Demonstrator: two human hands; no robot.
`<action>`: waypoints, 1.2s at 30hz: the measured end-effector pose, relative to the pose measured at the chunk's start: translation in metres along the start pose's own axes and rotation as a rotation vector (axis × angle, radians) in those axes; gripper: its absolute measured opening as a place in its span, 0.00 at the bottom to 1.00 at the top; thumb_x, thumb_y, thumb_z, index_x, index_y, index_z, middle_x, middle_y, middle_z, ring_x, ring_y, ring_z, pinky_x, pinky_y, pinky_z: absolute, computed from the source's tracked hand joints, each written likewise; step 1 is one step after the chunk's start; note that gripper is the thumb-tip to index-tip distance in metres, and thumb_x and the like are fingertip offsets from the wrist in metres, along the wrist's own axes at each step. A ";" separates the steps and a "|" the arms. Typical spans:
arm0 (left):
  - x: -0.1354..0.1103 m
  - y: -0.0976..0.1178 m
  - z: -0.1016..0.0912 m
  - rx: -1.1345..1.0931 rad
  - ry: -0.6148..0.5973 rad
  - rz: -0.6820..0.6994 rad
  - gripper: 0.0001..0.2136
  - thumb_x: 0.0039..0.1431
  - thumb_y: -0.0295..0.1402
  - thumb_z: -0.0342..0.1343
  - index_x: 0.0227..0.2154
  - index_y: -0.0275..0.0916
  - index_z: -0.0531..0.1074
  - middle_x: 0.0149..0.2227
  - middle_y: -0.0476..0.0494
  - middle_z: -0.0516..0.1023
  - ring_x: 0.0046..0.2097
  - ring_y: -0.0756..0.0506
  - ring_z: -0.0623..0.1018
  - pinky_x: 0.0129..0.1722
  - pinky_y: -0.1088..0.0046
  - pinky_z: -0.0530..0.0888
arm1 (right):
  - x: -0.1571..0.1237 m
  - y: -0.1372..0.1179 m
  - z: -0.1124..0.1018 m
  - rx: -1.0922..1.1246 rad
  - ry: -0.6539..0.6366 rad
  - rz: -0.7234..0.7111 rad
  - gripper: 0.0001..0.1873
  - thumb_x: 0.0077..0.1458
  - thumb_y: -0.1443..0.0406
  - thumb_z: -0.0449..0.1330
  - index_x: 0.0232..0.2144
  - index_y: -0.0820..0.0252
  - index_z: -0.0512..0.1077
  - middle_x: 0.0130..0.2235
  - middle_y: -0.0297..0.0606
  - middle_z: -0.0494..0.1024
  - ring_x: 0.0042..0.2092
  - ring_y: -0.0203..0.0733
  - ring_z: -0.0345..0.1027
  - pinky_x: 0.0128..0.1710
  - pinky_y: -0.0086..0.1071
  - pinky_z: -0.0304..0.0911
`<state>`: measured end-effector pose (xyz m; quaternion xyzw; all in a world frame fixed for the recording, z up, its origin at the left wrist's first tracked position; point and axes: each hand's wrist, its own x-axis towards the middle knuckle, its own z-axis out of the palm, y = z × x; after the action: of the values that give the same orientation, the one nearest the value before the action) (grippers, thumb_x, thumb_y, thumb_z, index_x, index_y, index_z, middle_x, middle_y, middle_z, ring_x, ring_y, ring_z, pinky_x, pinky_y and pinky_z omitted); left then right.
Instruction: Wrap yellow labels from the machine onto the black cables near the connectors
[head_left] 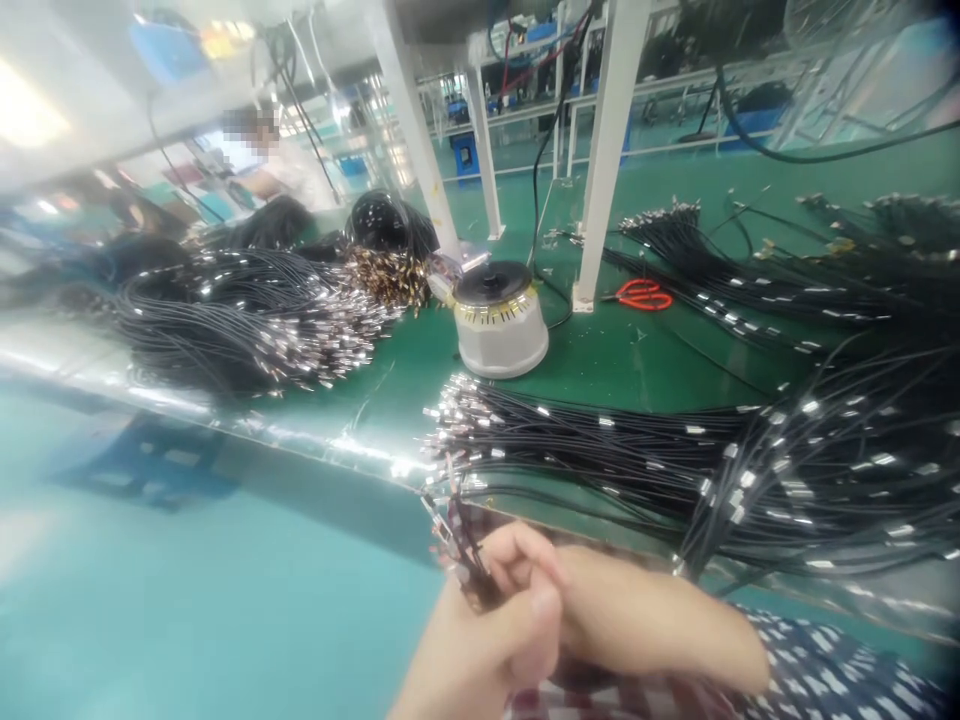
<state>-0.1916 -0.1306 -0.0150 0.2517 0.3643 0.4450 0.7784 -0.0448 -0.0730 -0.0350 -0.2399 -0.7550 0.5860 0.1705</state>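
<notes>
1. Left hand (491, 640): grip closed around bunch of metal-tipped cables (465, 545), just off desk (574, 365) edge.
2. Right hand (529, 555): curled against left; cannot tell what its grip holds.
3. Cable pile (600, 435) beyond, on desk.

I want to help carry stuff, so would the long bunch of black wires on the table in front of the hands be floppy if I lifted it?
Probably floppy: the bunch of black wires is made of thin strands that curve and droop. It may feel heavy, because there are so many. Some could slip out, since they spread loosely towards the right.
</notes>
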 end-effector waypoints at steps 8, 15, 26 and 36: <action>0.014 -0.006 0.004 0.015 0.033 -0.121 0.12 0.52 0.38 0.64 0.31 0.37 0.69 0.16 0.57 0.57 0.18 0.57 0.52 0.18 0.79 0.48 | 0.015 -0.028 -0.028 0.241 0.407 0.144 0.10 0.58 0.59 0.59 0.37 0.59 0.73 0.30 0.33 0.75 0.23 0.32 0.66 0.25 0.27 0.64; 0.010 -0.005 0.004 -0.002 0.114 -0.032 0.12 0.56 0.39 0.61 0.36 0.36 0.71 0.25 0.47 0.71 0.23 0.50 0.71 0.23 0.75 0.68 | 0.021 -0.029 -0.033 0.474 0.362 0.096 0.17 0.55 0.54 0.61 0.25 0.61 0.68 0.23 0.30 0.70 0.19 0.28 0.57 0.19 0.25 0.55; 0.012 0.005 -0.013 -0.126 0.314 0.189 0.12 0.62 0.40 0.55 0.28 0.37 0.72 0.18 0.53 0.61 0.21 0.53 0.62 0.22 0.77 0.63 | 0.000 -0.016 -0.082 0.615 0.533 -0.048 0.12 0.58 0.56 0.60 0.28 0.58 0.70 0.23 0.30 0.62 0.24 0.33 0.51 0.23 0.29 0.49; 0.016 0.007 0.000 0.077 0.383 0.136 0.12 0.54 0.39 0.63 0.38 0.39 0.72 0.26 0.52 0.71 0.15 0.61 0.51 0.16 0.81 0.48 | 0.005 -0.010 -0.054 0.475 0.367 0.085 0.16 0.57 0.53 0.60 0.28 0.60 0.71 0.21 0.29 0.65 0.21 0.31 0.54 0.22 0.27 0.49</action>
<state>-0.1892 -0.1131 -0.0156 0.2159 0.5045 0.5223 0.6528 -0.0218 -0.0286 -0.0113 -0.3266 -0.5426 0.6996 0.3308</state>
